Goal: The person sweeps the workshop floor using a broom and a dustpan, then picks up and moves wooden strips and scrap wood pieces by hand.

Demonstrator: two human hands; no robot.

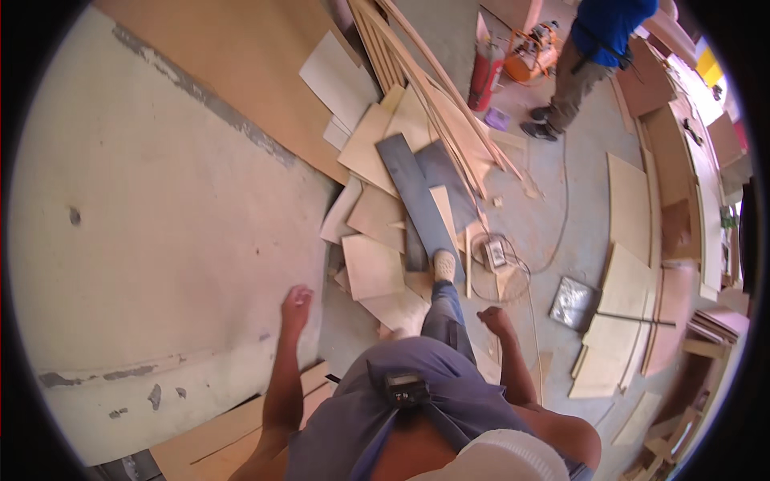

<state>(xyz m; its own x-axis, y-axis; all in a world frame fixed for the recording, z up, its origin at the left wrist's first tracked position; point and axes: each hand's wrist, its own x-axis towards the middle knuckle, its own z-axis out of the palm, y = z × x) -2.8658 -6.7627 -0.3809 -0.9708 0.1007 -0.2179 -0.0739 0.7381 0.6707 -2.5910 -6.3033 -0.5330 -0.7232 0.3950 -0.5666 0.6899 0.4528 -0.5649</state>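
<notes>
My left hand (298, 298) is raised beside the pale, chipped wall, fingers curled in, with nothing visible in them. On the other side my right hand (496, 319) hangs over the floor in a loose fist, and no object shows in it. Between the hands, my shod foot (443, 266) is at the near end of a long dark grey board (413, 196). Around that board lie loose pale wood panels (374, 266) in an untidy, overlapping heap. Neither hand touches the panels.
Long thin wood strips (433, 104) lean over the heap. A coiled cable surrounds a small white box (495, 253). Farther off are a red fire extinguisher (485, 76), an orange compressor (531, 56) and a person in blue (597, 48). Stacked boards (622, 289) line the right.
</notes>
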